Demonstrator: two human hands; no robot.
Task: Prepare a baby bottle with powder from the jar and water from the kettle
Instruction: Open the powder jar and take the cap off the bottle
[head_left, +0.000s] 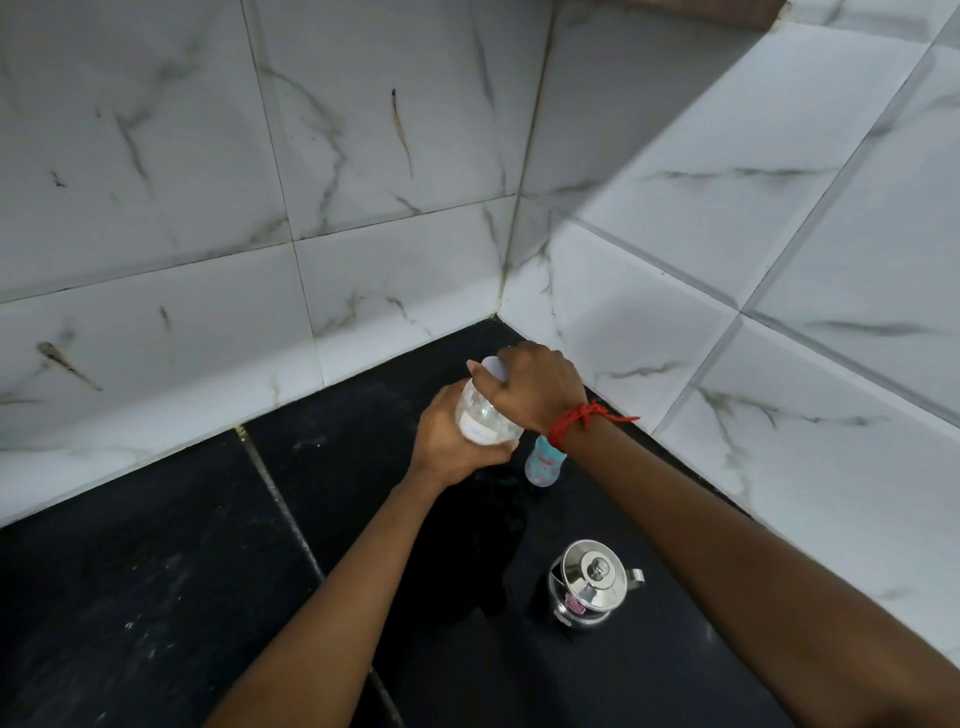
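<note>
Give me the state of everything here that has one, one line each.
Jar: held, lid on.
Left grip: curled round the jar.
Right grip: curled round the jar's lid.
Baby bottle: upright on the counter, top partly hidden.
Kettle: upright, lid shut.

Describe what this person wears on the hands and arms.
The left hand and the right hand are bare: no gloves, and no sleeves are in view. A red thread is tied round the right wrist, with knotted ends sticking out.
</note>
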